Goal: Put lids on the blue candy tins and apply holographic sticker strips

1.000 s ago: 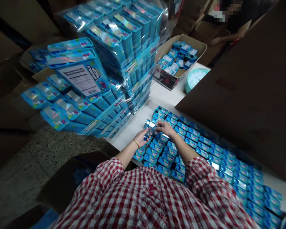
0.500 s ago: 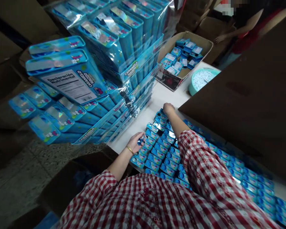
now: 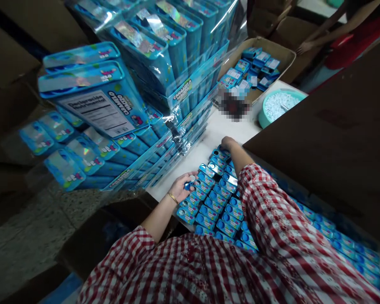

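Rows of small blue candy tins (image 3: 213,200) stand close together on the white table (image 3: 164,179); many have a round blue lid on top, and a few show dark round holes. My left hand (image 3: 182,187), palm up with curled fingers, holds a few small round caps (image 3: 190,183), blue and silver, beside the left edge of the rows. At the far end of the rows, my right hand (image 3: 229,143) is closed down onto a tin. Its fingertips are hidden, so what they pinch cannot be made out.
Tall plastic-wrapped stacks of blue boxes (image 3: 164,63) rise at the left. Beyond the tins are a cardboard box (image 3: 285,63) of blue packs and a turquoise bowl (image 3: 266,112) of white pieces. A large brown cardboard panel (image 3: 329,139) borders the right. A co-worker's hand (image 3: 305,46) shows behind.
My left palm has turned up more, showing the caps more plainly. My right hand stays at the far end of the tins. The view has shifted slightly.
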The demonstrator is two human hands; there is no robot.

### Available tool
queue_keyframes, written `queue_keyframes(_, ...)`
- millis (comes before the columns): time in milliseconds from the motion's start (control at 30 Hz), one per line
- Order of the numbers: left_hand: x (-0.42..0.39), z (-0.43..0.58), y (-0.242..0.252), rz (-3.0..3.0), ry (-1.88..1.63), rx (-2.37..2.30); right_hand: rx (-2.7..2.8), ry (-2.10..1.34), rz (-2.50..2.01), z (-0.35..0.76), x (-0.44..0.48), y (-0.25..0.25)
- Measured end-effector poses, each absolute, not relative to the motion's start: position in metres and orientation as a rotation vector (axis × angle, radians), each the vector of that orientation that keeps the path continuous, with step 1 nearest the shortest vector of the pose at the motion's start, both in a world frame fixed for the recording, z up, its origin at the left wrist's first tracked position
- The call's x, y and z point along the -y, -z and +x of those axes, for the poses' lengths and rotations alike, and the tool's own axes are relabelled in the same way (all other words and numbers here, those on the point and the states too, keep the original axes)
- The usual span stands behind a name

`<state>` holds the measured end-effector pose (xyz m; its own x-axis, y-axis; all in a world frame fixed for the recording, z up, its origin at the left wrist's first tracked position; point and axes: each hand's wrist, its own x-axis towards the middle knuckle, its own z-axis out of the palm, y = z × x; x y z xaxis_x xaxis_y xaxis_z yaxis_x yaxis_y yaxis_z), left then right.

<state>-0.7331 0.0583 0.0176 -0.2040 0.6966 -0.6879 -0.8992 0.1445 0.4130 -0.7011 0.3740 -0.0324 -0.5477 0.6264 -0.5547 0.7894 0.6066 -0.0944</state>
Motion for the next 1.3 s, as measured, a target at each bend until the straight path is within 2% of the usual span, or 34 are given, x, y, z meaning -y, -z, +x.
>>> queue_keyframes(100,-0.051,-0.73,-0.019,-0.249,-1.512,-1.052,-2.281,0.46,1.177,-0.695,-0.369,0.022)
queue_keyframes(233,-0.054,-0.728,-0.013,-0.283,-1.561,-1.094,-2.645,0.569,1.307,-0.673,-0.326,0.006)
queue_keyframes(300,-0.061,-0.727,-0.009,-0.315,-1.56,-1.105,-2.813,0.754,1.097,-0.659,-0.287,0.0)
queue_keyframes(367,-0.069,-0.723,-0.004,-0.351,-1.548,-1.125,-2.888,1.22,0.531,-0.646,-0.245,-0.003)
queue_keyframes(433,-0.076,-0.717,-0.001,-0.367,-1.535,-1.13,-2.887,1.474,0.272,-0.637,-0.214,-0.002)
queue_keyframes(600,-0.078,-0.705,0.005,-0.4,-1.473,-1.018,-2.631,1.755,0.563,-0.627,-0.213,0.008)
queue_keyframes(667,-0.076,-0.707,0.005,-0.446,-1.478,-0.991,-2.632,1.626,0.845,-0.629,-0.236,0.009)
queue_keyframes(767,-0.069,-0.714,0.005,-0.449,-1.51,-0.995,-2.768,1.057,1.312,-0.644,-0.275,0.008)
queue_keyframes(833,-0.065,-0.718,0.005,-0.418,-1.52,-1.006,-2.705,0.694,1.373,-0.66,-0.295,0.009)
queue_keyframes(933,-0.059,-0.722,0.005,-0.417,-1.507,-1.034,-2.511,0.389,1.244,-0.686,-0.313,0.015)
queue_keyframes(1100,-0.054,-0.728,0.003,-0.431,-1.495,-1.066,-2.338,0.251,1.133,-0.716,-0.33,0.026)
queue_keyframes(1300,-0.046,-0.731,0.006,-0.408,-1.515,-1.173,-2.479,0.387,1.257,-0.691,-0.313,0.01)
